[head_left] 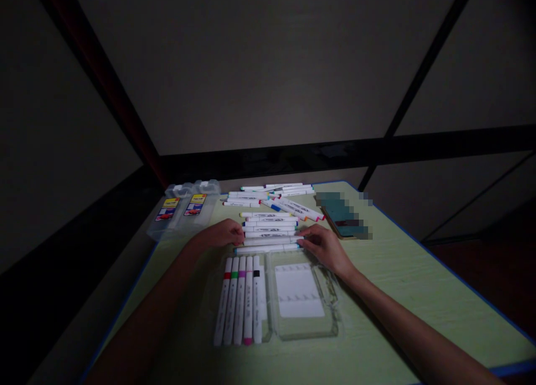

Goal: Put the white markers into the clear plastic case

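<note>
A white marker lies crosswise between my two hands. My left hand is closed on its left end, and the thumb and fingers of my right hand pinch its right end. Just nearer than it lies another white marker with blue ends. Several more white markers lie in a stack of rows just beyond. Below the hands an opened clear plastic case rests on the table. Its left half holds several upright markers with red, green, purple, pink and black bands.
Two clear cases with yellow labels stand at the back left. Loose markers lie scattered at the back. A green flat object, partly pixelated, lies right of them. The pale green table has a blue edge; dark panels rise behind it.
</note>
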{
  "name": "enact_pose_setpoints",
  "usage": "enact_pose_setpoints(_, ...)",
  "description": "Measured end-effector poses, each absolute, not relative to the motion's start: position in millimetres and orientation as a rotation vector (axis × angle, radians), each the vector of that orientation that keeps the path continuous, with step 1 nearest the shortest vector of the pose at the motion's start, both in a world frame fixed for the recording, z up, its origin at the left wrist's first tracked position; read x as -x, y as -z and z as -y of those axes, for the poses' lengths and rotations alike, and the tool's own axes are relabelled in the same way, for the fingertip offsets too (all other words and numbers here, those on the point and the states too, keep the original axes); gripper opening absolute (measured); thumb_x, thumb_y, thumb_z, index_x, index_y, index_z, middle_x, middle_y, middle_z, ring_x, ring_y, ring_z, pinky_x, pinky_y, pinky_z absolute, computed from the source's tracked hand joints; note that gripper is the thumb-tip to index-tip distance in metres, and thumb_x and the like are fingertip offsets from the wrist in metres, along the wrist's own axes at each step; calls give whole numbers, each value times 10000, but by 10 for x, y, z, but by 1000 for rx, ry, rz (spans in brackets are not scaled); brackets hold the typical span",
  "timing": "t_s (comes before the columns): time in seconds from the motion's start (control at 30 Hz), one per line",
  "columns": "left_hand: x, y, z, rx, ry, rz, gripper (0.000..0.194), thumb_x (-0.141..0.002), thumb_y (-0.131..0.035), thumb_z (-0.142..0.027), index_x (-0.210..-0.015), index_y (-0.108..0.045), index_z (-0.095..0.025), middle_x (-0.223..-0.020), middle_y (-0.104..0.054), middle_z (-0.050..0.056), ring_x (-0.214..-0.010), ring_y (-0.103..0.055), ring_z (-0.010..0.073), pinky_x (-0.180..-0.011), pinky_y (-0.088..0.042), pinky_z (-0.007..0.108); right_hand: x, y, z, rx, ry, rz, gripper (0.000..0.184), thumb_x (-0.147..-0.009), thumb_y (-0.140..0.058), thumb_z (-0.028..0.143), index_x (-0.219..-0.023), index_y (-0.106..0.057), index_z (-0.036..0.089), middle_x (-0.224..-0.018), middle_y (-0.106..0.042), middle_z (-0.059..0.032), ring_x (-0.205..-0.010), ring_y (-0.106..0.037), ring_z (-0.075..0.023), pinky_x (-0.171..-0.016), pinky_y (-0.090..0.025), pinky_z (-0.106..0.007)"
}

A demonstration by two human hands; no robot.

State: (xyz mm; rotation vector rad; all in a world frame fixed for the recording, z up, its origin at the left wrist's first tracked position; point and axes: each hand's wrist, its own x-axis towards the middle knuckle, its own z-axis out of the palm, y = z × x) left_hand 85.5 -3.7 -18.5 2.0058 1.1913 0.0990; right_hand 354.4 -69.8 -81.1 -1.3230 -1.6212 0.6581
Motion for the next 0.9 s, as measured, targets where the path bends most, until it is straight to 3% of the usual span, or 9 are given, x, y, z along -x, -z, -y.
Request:
enact_pose_setpoints(0.23,-856,149,51,-2018,-83,-1230,232,-604,-509,-322,-636,-592,-108,-615,-588,29,-583,-495,132,-575,-360,232,-3538,874,674,1361,-686,1573,228,-672,-607,347,-746,-632,133,-648,-629,-50,-558,-557,-155,-515,-428,-261)
enact_pose_setpoints(0.53,-840,210,6,-2036,-84,-1262,233,-613,-513,-324,-628,-602,-109,-586,-582,27,-542,-470,119,-532,-337,227,-3551,806,682,1337,-648,1614,176,-700,-572,311,-715,-655,157,-738,-641,-70,-667,-586,-181,-603,-455,-289)
enact_pose_setpoints(0.7,-863,174,35,-2065,-81,-1304,218,-636,-513,-312,-618,-602,-114,-570,-571,17,-541,-473,121,-527,-335,229,-3548,844,673,1339,-688,1597,203,-717,-550,314,-793,-640,149,-736,-651,-67,-647,-596,-173,-594,-466,-284)
enact_pose_setpoints(0.9,-1079,193,127,-2319,-581,-1452,178,-721,-447,-244,-667,-571,-129,-672,-574,36,-648,-510,145,-607,-394,254,-3559,887,649,1333,-750,1597,237,-740,-531,345,-819,-610,136,-693,-639,-52,-593,-581,-155,-545,-452,-260)
